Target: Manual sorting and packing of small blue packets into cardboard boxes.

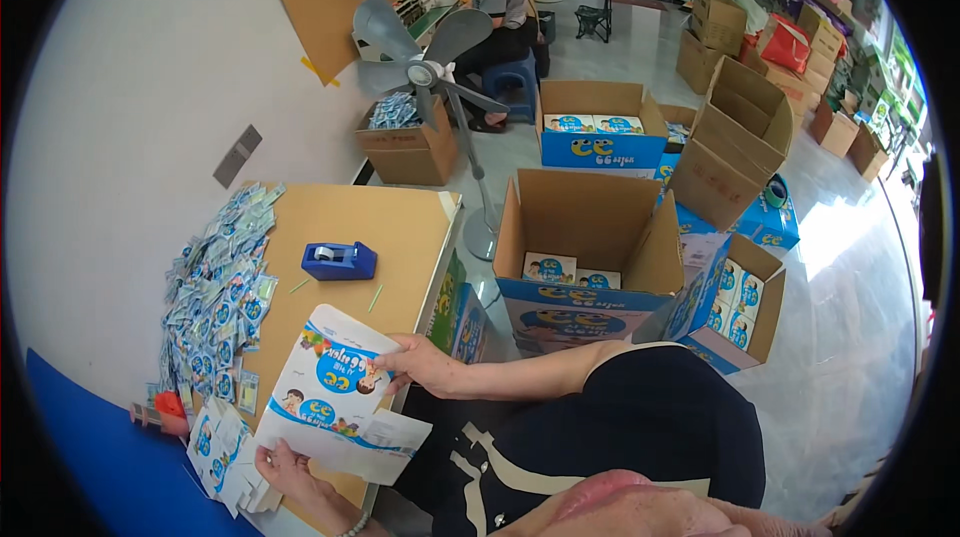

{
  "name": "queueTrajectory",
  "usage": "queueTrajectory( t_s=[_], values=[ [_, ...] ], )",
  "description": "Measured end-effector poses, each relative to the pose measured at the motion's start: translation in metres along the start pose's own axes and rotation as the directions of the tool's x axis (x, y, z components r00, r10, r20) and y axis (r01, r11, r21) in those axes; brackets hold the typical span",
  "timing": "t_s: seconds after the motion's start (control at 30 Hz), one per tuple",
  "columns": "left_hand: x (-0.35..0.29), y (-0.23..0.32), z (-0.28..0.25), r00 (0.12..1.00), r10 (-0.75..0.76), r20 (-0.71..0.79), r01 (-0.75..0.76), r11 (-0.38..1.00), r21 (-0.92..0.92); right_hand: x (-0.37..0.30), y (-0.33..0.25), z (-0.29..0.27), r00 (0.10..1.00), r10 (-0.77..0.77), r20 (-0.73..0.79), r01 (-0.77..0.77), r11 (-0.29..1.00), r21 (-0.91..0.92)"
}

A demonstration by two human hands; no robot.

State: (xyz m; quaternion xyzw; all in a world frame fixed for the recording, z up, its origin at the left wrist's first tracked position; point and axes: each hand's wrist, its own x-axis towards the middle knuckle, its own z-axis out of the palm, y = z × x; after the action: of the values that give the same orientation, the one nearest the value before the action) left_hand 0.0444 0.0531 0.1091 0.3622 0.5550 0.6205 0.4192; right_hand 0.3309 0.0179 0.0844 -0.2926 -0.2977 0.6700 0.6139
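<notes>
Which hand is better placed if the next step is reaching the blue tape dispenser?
Likely the right hand: it holds the right edge of the printed box, nearer the tape dispenser, while the left hand, at the box's lower left corner, sits farther away.

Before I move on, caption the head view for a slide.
Both hands hold a printed carton near a packet pile.

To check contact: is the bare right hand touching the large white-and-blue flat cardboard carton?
Touching: in the head view, the right hand pinches the carton at its right edge.
</notes>
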Motion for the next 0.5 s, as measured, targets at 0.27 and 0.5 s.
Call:
queueTrajectory(
  t_s=[0.27,0.5],
  values=[
    [-0.010,-0.009,-0.006,0.935,0.057,0.350,0.073,0.935,-0.348,0.007,-0.001,-0.010,0.992,0.078,-0.103,-0.074,0.996,0.045],
    [-0.038,0.001,0.015,0.942,-0.125,0.312,0.226,0.924,-0.310,0.016,0.007,-0.016,0.990,0.074,-0.116,-0.065,0.995,0.079]
  ],
)
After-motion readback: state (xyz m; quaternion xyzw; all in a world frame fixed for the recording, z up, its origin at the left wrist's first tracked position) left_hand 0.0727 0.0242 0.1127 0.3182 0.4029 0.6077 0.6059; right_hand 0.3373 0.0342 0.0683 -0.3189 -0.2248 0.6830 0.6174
